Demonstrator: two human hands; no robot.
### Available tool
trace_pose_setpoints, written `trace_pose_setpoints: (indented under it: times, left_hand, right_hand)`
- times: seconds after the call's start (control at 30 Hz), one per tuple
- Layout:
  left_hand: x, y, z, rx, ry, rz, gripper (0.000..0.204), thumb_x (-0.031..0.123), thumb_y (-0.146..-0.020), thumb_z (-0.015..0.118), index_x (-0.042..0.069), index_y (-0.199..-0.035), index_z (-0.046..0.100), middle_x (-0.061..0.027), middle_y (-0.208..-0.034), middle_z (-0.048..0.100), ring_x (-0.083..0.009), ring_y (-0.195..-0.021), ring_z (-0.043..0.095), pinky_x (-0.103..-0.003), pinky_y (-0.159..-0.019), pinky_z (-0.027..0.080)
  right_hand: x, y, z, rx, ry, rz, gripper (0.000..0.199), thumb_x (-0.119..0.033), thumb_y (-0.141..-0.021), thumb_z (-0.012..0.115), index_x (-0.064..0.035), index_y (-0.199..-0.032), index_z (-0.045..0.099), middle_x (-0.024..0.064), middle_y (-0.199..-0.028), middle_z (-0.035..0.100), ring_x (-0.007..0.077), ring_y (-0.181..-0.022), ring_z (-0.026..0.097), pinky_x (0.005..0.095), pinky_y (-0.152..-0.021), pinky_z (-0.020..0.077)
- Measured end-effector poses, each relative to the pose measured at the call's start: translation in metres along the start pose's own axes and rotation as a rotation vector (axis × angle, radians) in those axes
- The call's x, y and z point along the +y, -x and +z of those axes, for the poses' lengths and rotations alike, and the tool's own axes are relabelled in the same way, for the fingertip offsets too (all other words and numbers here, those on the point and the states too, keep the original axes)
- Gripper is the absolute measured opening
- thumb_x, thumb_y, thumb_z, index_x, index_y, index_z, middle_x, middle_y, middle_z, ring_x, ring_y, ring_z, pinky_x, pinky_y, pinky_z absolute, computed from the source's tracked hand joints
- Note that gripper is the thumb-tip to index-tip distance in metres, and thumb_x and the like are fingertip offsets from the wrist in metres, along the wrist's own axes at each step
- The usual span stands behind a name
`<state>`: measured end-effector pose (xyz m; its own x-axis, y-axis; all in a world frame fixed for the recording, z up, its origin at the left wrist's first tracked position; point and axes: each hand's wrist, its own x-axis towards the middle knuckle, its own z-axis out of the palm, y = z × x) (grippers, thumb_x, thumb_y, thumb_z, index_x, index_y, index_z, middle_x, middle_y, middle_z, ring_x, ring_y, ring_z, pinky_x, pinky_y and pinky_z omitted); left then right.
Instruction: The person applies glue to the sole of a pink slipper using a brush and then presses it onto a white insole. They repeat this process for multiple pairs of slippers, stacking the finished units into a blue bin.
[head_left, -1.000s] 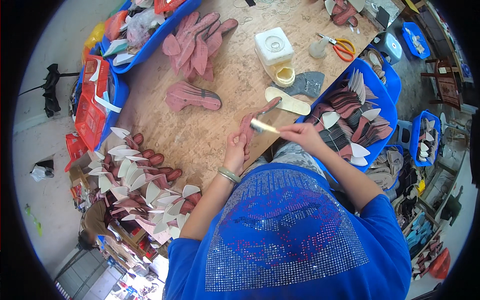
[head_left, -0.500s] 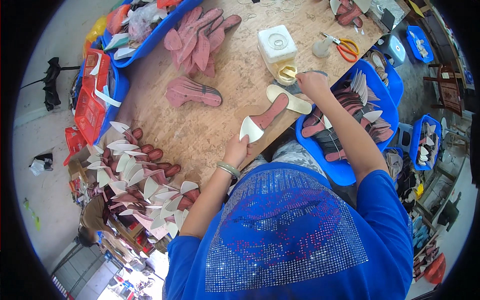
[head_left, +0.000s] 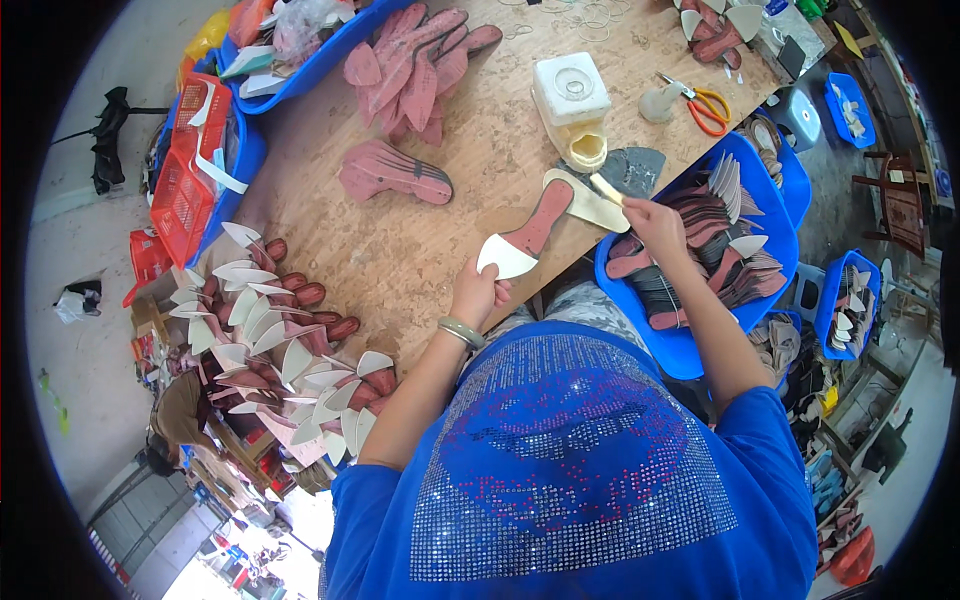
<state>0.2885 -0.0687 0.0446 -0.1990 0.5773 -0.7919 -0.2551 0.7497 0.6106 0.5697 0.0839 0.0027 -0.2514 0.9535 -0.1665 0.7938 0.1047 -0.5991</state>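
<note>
While the left hand (head_left: pixel 480 292) pinches its near end, thumb on top and fingers curled below, a slender sole (head_left: pixel 543 222) slants up and away from the person, at the front edge of the tabletop (head_left: pixel 500 125). Its body is a dusty brick pink, matte, with a dark line running along the margin; it narrows through the waist and swells into a rounded heel at the far end. Over the near end sits a clean white cap piece (head_left: pixel 505 258), fan-shaped and smooth, meeting the pink in a curved seam. That heel overlaps one end of a cream sole (head_left: pixel 600 210) in view; whether the two touch, I cannot tell.

The right hand (head_left: pixel 655 228) grips a small pale brush (head_left: pixel 607 188) between thumb and fingers, its tip angled toward the white container (head_left: pixel 572 85), whose yellowed, crusted spout faces the person. Whether the brush meets the cream sole beneath it is unclear.

Beside the spout lies a dark grey piece (head_left: pixel 637 170). Farther left rest a bundle of pink soles (head_left: pixel 395 172) and a looser pink heap (head_left: pixel 410 75); many white-capped soles (head_left: pixel 270 320) crowd the left side.
</note>
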Motion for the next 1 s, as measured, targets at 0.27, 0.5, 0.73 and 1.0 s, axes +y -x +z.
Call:
trace_pose_setpoints:
  times: [0.27, 0.5, 0.73, 1.0]
  left_hand:
    - [0.005, 0.001, 0.001, 0.016, 0.007, -0.015, 0.023, 0.013, -0.089, 0.044, -0.001, -0.106, 0.051, -0.0084, -0.072, 0.059, -0.0103, -0.05, 0.052, -0.023, -0.044, 0.041]
    - [0.0, 0.001, -0.001, 0.024, -0.009, 0.01, 0.021, 0.013, -0.089, 0.045, -0.001, -0.103, 0.051, -0.008, -0.07, 0.059, -0.0103, -0.049, 0.052, -0.023, -0.043, 0.04]
    - [-0.005, 0.001, 0.0, 0.022, -0.025, 0.03, 0.023, 0.012, -0.089, 0.045, 0.0, -0.108, 0.051, -0.0069, -0.068, 0.058, -0.01, -0.047, 0.05, -0.023, -0.041, 0.039]
    - [-0.004, 0.003, 0.001, -0.004, -0.038, 0.05, 0.028, 0.01, -0.088, 0.043, 0.002, -0.114, 0.051, -0.0039, -0.066, 0.057, -0.0085, -0.046, 0.049, -0.022, -0.041, 0.037]
  right_hand:
    - [-0.022, 0.073, 0.039, -0.501, -0.625, 0.122, 0.025, -0.022, -0.083, 0.069, -0.0063, -0.102, 0.071, 0.0042, -0.084, 0.07, 0.0104, -0.07, 0.062, 0.0251, -0.067, 0.0496]
    - [-0.028, 0.051, 0.034, -0.218, -0.105, -0.104, 0.022, -0.03, -0.081, 0.064, -0.017, -0.095, 0.073, 0.0143, -0.078, 0.067, 0.0298, -0.069, 0.066, 0.0387, -0.063, 0.0521]
    - [0.0, 0.006, 0.032, -0.121, 0.11, -0.068, 0.023, -0.03, -0.08, 0.061, -0.0193, -0.096, 0.073, 0.0123, -0.074, 0.067, 0.0303, -0.066, 0.066, 0.0402, -0.062, 0.0537]
    - [-0.018, -0.029, 0.038, -0.113, 0.191, -0.22, 0.021, -0.029, -0.082, 0.059, -0.017, -0.093, 0.073, 0.0108, -0.081, 0.068, 0.0303, -0.07, 0.066, 0.041, -0.065, 0.0532]
